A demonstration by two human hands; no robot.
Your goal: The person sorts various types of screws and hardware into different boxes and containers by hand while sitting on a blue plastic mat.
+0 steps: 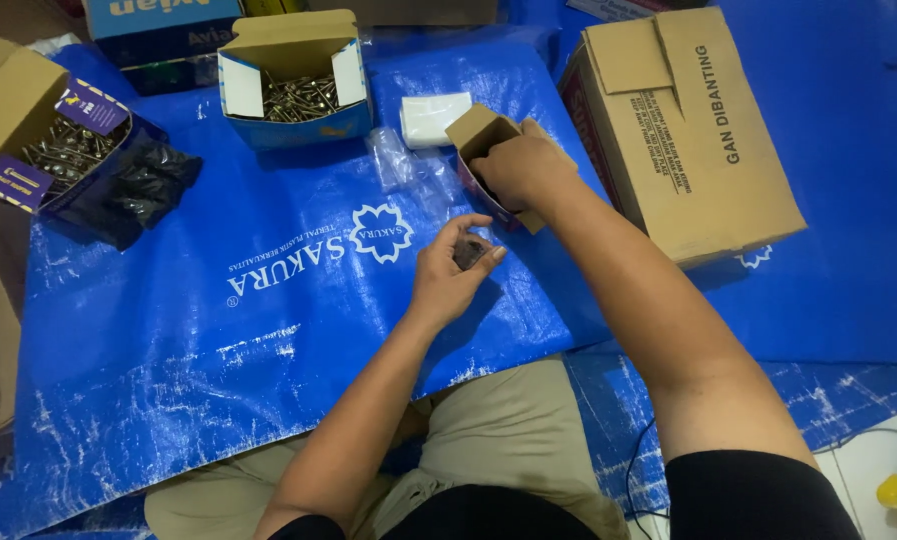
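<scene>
So far, we have our right hand (522,165) clamped around a small open cardboard box (481,133), tilted on the blue tarp (219,330), while our left hand (449,275) pinches a small dark handful (471,251), probably screws, just beside it. Two bigger open boxes of screws (299,97) (61,150) lie farther off, full.

1 head-worn camera looks steeply down and forward from above a seated person's lap, close to the work. The blue tarp (219,330) fills most of the frame; both forearms enter from the bottom edge, and the large cardboard carton (684,130) sits at the upper right.
</scene>
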